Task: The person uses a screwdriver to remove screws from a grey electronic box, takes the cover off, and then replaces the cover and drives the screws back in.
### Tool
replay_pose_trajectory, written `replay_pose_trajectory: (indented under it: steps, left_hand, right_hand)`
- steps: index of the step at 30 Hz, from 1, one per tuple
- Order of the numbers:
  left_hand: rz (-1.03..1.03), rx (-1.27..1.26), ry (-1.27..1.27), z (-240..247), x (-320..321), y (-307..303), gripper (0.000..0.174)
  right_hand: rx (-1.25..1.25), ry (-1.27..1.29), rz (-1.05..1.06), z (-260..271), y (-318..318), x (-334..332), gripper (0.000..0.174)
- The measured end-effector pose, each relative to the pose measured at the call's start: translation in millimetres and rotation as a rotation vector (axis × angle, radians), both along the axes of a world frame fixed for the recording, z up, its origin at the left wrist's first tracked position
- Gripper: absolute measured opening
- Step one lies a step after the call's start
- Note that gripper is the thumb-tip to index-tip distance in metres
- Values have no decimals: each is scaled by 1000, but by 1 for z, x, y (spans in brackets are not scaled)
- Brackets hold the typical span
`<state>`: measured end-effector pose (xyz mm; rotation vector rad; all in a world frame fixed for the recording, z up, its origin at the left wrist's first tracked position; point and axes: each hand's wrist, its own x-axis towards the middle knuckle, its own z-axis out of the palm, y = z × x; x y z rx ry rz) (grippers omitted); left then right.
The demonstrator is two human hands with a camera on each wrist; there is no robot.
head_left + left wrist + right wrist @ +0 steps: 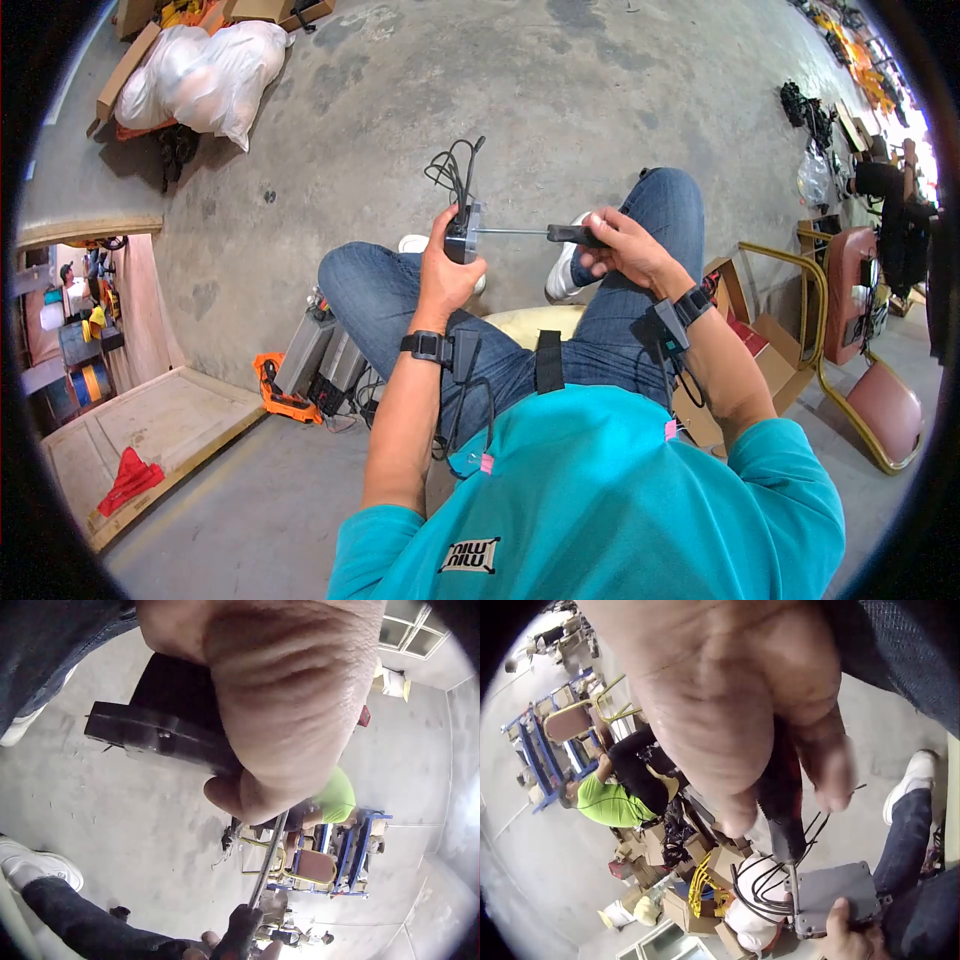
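My left hand [450, 280] grips a small flat box [847, 883] with a grey face and mounting tabs, held out over the floor in front of my knees. Thin black cables [457, 168] loop out of its far end. My right hand [630, 250] holds a screwdriver [572, 235] by its dark handle, fingers around it. The long metal shaft [512, 231] runs level toward the box, and its tip meets the box's edge. In the left wrist view the dark side of the box [161, 739] shows under my palm.
A white sack [205, 80] lies at the far left of the concrete floor. Grey units and an orange part [285, 390] sit by my left knee. To the right stand a cardboard box [780, 355] and a gold-framed chair [885, 410]. Another person in a bright green shirt [619, 801] sits farther off.
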<state>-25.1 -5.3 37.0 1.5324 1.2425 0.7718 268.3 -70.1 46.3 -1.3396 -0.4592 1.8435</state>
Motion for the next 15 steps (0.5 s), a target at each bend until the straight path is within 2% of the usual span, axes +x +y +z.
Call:
replay_pose_trajectory:
  steps: [2, 6, 8, 11, 15]
  left_hand:
    - [12, -42, -1, 3, 1, -1, 71]
    - [16, 36, 38, 1, 0, -1, 71]
    - [12, 62, 50, -3, 0, -1, 71]
    - [33, 14, 22, -5, 2, 0, 72]
    - [19, 44, 41, -6, 3, 1, 72]
  right_hand:
    - [-73, 29, 199, -7, -1, 13, 26]
    - [-10, 36, 219, -4, 2, 11, 28]
    - [68, -17, -4, -8, 2, 1, 31]
    - [199, -71, -24, -6, -1, -2, 35]
    - [97, -91, -51, 13, 3, -10, 34]
